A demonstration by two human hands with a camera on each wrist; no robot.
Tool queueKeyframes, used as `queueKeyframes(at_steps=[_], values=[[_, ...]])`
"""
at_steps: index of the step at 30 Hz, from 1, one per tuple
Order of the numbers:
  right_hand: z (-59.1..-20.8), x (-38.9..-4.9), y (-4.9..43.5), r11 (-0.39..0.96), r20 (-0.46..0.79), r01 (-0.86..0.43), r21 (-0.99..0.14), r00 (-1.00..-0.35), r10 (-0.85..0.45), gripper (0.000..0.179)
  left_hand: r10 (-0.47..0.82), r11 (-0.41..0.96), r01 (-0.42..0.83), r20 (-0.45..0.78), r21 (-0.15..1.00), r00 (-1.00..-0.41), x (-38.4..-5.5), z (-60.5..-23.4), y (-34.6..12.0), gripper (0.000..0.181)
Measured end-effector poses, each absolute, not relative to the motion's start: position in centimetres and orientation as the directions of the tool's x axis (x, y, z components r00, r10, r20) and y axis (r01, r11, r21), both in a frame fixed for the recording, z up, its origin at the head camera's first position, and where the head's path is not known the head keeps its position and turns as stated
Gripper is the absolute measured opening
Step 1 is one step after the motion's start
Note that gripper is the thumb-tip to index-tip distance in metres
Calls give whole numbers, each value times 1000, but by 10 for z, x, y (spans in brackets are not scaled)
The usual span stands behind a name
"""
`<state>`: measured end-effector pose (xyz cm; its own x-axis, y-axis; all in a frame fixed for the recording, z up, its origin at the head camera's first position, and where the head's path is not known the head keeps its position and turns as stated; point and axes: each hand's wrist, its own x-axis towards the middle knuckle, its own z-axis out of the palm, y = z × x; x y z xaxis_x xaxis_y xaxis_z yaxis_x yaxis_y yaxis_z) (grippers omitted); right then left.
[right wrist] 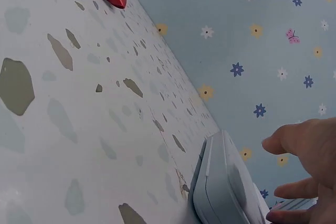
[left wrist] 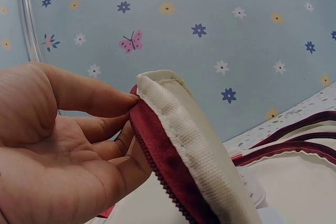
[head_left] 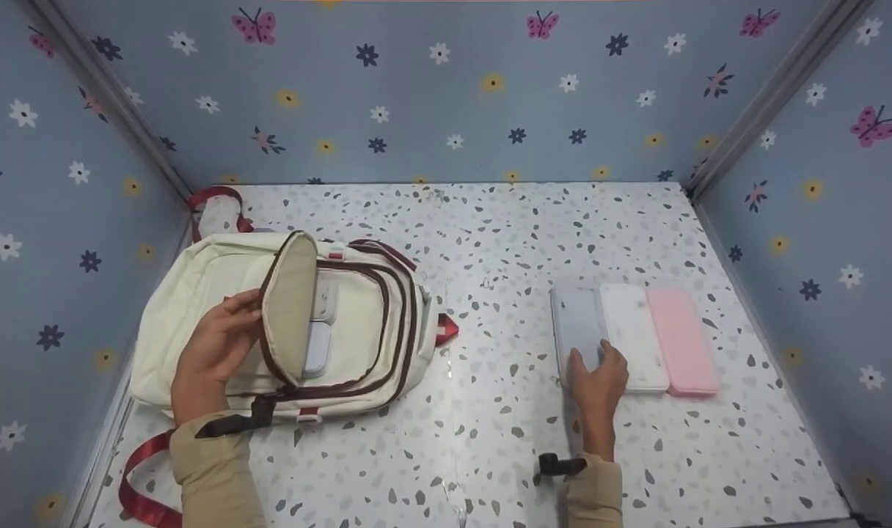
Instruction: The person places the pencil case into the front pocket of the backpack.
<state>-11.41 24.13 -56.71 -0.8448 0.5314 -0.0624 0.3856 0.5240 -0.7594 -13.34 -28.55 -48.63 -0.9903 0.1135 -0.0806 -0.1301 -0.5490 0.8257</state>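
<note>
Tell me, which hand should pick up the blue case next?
Probably the right hand. Its fingers already rest on the blue case on the table. The left hand is busy pinching the backpack pocket flap open, far from the cases.

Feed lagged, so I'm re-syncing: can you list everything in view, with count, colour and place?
Fabric backpack: one, cream with dark red zips and straps, lying left on the table, front pocket flap lifted.
Flat cases in the pocket: two, pale, partly hidden.
Flat rectangular cases: three side by side at right, pale blue, white, pink.
Speckled terrazzo table: one.
Left hand: fingers pinch the flap edge.
Right hand: on the blue case's near end.
</note>
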Motion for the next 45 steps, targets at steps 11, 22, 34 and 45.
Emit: queueKeyframes(at_steps=[11,22,34,45], values=[[-567,-115,236,523,-107,396,-755,-861,498,67,129,-569,-131,-69,812,-989,-133,-486,-285,33],[-568,-114,216,604,-247,495,-624,-859,448,103,117,-555,-126,-73,822,-990,-134,-486,-285,35],[-583,-114,206,618,-165,481,-622,-852,497,112,112,-544,-132,-85,829,-990,-133,-485,-284,33],[-575,-116,216,588,-119,449,-673,-850,513,107,98,-540,-128,-89,832,-991,-133,-485,-282,34]])
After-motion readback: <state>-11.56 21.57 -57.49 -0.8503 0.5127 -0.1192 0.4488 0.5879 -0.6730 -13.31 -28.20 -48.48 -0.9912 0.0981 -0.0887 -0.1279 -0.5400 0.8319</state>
